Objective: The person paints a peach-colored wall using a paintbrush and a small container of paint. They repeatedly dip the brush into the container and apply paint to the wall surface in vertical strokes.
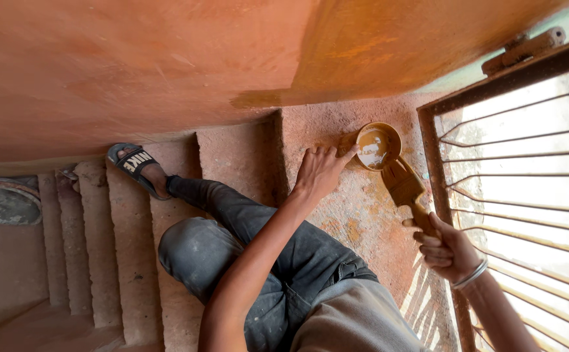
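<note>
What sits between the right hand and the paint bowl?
In the head view, only the paintbrush: its handle is in the right hand and its bristles reach the paint bowl's rim. The left hand touches the bowl's other side.

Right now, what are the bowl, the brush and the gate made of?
Bowl: probably plastic or metal; paint coats it, so it is hard to tell. Brush: seemingly a wooden handle with bristles, smeared ochre. Gate: metal, likely iron, with thin bars and a rusty brown frame.
</note>
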